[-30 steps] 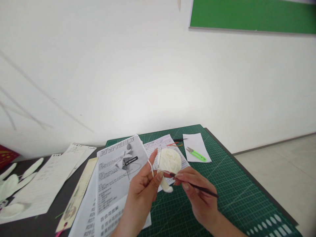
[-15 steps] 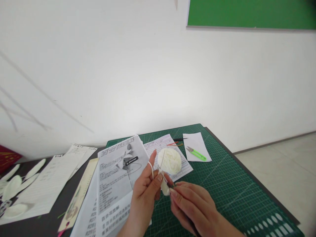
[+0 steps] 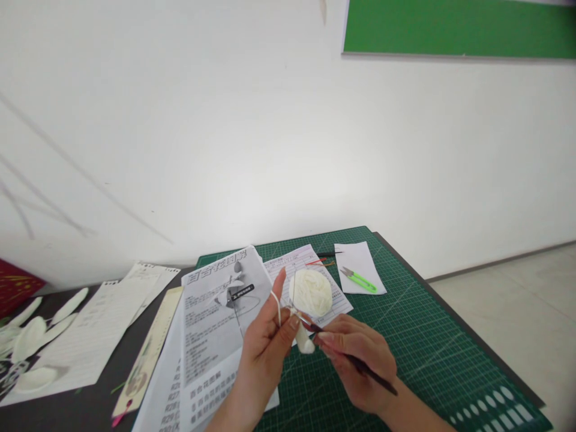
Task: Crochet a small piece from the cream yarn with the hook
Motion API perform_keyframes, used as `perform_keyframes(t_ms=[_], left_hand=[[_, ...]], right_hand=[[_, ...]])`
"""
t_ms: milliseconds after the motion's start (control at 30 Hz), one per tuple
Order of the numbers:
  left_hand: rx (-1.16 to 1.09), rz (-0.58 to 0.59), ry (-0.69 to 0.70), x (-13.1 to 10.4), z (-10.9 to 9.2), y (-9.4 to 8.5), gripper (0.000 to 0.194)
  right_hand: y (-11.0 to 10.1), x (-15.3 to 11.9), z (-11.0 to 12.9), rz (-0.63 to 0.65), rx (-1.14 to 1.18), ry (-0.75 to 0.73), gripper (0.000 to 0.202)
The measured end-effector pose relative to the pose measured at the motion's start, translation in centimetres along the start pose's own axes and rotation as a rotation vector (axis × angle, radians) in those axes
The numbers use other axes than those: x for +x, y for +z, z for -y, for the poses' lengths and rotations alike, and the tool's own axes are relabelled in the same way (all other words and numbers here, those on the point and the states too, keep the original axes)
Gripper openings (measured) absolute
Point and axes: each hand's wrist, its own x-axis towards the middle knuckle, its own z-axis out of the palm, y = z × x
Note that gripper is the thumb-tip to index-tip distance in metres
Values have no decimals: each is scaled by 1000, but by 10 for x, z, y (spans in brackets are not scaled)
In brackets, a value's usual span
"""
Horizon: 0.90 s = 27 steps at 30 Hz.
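My left hand [image 3: 269, 342] pinches a small white crocheted piece [image 3: 305, 343] between thumb and fingers. White yarn [image 3: 276, 303] loops round its raised index finger. In my right hand [image 3: 360, 360] is a crochet hook [image 3: 371, 375] with a dark handle, held like a pen. Its metal tip meets the top of the white piece at the left fingertips; the exact stitch is too small to make out. Just behind the hands lies a ball of cream-white yarn [image 3: 314, 293] on a lined sheet [image 3: 288, 261].
Green-handled thread snips [image 3: 360, 280] lie on white paper [image 3: 360, 252] at the right of the green cutting mat [image 3: 432, 348]. Printed pattern sheets [image 3: 202, 336] and a wooden ruler [image 3: 150, 345] are on the left. White petal-shaped pieces [image 3: 29, 339] rest at the far left.
My right hand has turned and shifted slightly right, so the hook's dark handle shows more fully. More of the white piece's lower end is visible. My left hand stays nearly in place.
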Motion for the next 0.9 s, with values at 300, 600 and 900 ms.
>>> perform_keyframes(t_ms=[300, 600, 900], left_hand=[[350, -72, 115, -2, 5, -2, 64], [-98, -32, -14, -3, 10, 2, 75], [-259, 62, -79, -9, 0, -2, 71]], right_hand=[[10, -1, 5, 20, -193, -68, 42], [10, -10, -2, 84, -446, -346, 45], [1, 0, 8, 73, -377, -321, 37]])
